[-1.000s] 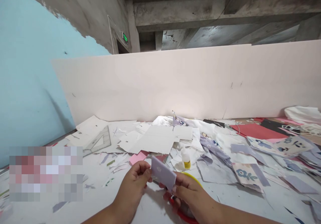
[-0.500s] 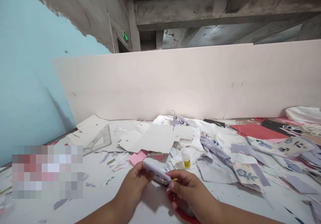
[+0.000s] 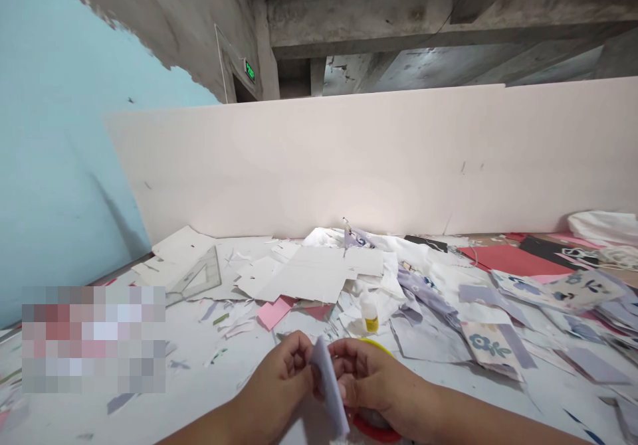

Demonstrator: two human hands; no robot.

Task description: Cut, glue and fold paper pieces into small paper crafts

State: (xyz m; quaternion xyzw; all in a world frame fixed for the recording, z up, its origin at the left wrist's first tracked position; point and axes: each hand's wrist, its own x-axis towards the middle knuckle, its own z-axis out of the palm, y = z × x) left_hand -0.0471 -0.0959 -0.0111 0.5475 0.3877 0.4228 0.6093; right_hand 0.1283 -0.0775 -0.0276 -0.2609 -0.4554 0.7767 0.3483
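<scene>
Since the left hand (image 3: pixel 276 377) and right hand (image 3: pixel 371 380) are close together with the lilac card (image 3: pixel 329 385) clamped between them, slip is the main risk. The card stands nearly on edge, its lower end reaching down past the hands toward the tabletop (image 3: pixel 199 392). Uneven finger pressure could bend or crease it, or let it twist out. The right hand sits just over a round red-and-yellow object (image 3: pixel 375 428), mostly hidden, so a low wrist could snag or shift it. Beyond that, the small glue bottle (image 3: pixel 369 315) stands upright among paper scraps; a careless sweep of the knuckles could tip it onto the white card offcuts (image 3: pixel 304 273) or the pink paper (image 3: pixel 274 313). If dropped, the card could get lost among the similar lilac strips (image 3: pixel 428 292) to the right. Can't tell from this view whether anything is stuck to the card.
</scene>
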